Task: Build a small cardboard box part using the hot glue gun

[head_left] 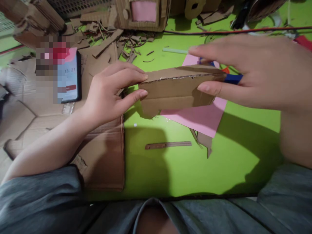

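A: Step rn?
B: Prob. working the long edge of the folded cardboard pc [170,89], at 1 o'clock, held up over the pink sheet [207,118].
A: Grip?
B: L hand [107,87]: thumb + fingers nipped tight on its 9 o'clock end. R hand [258,71]: thumb on the 3 o'clock end, index raised clear; other fingers mostly hidden, so can't tell how firm. Blue tool [233,79], at 2 o'clock, sits by the R thumb base, type unclear.
A: Next move calls for?
B: IMO a steady L pinch, R thumb kept light so the pc doesn't buckle.
A: Brands, txt?
B: Phone [73,81], 10 o'clock: screen says 13:21, rest pixelated or too small. No brand legible AFAICT.
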`<state>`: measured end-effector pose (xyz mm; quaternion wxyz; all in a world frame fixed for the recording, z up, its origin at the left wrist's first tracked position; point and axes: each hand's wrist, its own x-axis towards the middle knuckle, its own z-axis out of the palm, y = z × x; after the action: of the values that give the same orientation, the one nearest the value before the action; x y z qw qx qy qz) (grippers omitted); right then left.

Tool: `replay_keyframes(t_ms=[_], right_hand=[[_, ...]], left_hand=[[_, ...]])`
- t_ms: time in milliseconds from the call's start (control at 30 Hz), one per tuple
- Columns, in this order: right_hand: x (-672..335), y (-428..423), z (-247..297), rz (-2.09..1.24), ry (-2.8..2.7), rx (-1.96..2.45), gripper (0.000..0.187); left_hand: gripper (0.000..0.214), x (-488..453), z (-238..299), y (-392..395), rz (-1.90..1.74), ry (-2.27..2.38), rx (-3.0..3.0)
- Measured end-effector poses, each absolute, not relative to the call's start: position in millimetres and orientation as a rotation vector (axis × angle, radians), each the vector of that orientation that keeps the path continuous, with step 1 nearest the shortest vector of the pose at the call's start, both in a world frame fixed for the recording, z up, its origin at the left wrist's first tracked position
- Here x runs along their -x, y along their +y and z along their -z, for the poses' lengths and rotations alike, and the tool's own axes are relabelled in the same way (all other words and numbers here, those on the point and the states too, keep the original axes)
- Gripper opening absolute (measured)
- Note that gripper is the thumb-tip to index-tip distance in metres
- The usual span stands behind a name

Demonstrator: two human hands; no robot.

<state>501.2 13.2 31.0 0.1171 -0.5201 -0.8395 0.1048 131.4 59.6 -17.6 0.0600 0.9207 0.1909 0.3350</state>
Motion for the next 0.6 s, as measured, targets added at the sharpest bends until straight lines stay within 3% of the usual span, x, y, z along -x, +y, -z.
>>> replay_keyframes(t_ms=[133, 600], right_hand=[[-495, 5, -30, -0.334, -2.506, 1.334, 0.063], [-491, 8, -29, -0.338, -2.558, 1.287, 0.062]], left_hand=[[0.033, -130, 18, 63, -1.022, 0.612, -2.728], [0.025, -134, 16, 50, -0.965, 0.734, -2.644]])
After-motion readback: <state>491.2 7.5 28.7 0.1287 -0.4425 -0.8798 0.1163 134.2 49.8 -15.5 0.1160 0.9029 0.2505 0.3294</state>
